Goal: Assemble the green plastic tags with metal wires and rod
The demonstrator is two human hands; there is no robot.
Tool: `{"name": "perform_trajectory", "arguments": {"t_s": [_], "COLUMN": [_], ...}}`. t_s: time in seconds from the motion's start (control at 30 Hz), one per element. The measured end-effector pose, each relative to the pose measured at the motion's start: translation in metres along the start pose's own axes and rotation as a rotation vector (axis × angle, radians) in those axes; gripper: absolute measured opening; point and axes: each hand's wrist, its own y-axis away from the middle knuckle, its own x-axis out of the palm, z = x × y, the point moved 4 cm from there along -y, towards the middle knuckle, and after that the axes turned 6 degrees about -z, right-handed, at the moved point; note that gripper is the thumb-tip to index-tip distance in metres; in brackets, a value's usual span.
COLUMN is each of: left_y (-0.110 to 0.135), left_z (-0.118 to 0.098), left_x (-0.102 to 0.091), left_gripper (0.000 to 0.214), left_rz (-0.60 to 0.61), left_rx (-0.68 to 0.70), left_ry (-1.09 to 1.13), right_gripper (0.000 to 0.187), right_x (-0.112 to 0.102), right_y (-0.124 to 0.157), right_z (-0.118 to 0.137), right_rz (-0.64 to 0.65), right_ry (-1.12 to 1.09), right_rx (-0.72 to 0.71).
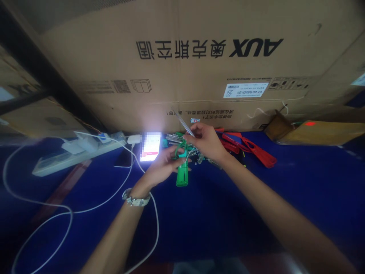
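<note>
My left hand (pixel 168 163) is closed around a green plastic handle-like piece (pixel 182 175), whose slotted end points down toward me. In my right hand (pixel 208 142), just to the right, the fingers pinch a slim silvery metal strip (pixel 184 121) that slants up and to the left. Behind the hands lies a bunch of similar metal strips (pixel 172 138) beside more green plastic. Small clear and metallic bits (pixel 199 158) lie under my right hand, too blurred to name. Red plastic parts with open loops (pixel 261 152) lie to the right of it.
A large cardboard box (pixel 199 76) walls off the back. On the blue tabletop (pixel 213 224), a lit phone (pixel 150 146) stands left of my hands. A white power strip (pixel 76 154) and looping white cable (pixel 155 217) occupy the left; a brown tape-wrapped package (pixel 322 132) lies right.
</note>
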Motion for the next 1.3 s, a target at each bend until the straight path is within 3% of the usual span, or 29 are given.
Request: {"name": "perform_trajectory", "arguments": {"t_s": [0.13, 0.33, 0.6, 0.77, 0.9, 1.0, 1.1, 1.3], "left_y": [-0.002, 0.000, -0.001, -0.003, -0.003, -0.003, -0.002, -0.002], "left_z": [0.001, 0.002, 0.004, 0.001, -0.002, -0.003, -0.004, -0.003], "left_x": [-0.002, -0.001, 0.000, -0.001, -0.003, -0.006, -0.007, -0.008], "left_gripper": [0.028, 0.029, 0.031, 0.034, 0.034, 0.033, 0.034, 0.036], "left_rz": [-0.026, 0.034, 0.046, -0.059, -0.134, -0.165, -0.156, -0.131], "left_rx": [0.024, 0.017, 0.022, 0.000, 0.014, 0.013, 0.013, 0.055], "left_ry": [-0.100, -0.044, -0.022, 0.034, 0.010, -0.023, -0.041, -0.065], "right_gripper": [0.006, 0.010, 0.035, 0.019, 0.018, 0.029, 0.038, 0.038], "right_x": [-0.003, -0.002, 0.012, 0.004, -0.001, -0.004, -0.007, -0.013], "right_y": [-0.001, -0.004, -0.005, 0.004, 0.015, 0.023, 0.027, 0.024], "right_z": [0.000, -0.004, -0.019, -0.008, 0.001, -0.001, -0.004, -0.006], "right_rz": [0.007, -0.072, -0.108, -0.145, -0.058, -0.033, -0.042, -0.033], "right_ry": [-0.001, 0.040, -0.281, -0.444, -0.521, -0.526, -0.474, -0.280], "right_rx": [-0.013, -0.043, 0.155, 0.345, 0.426, 0.399, 0.286, 0.089]}}
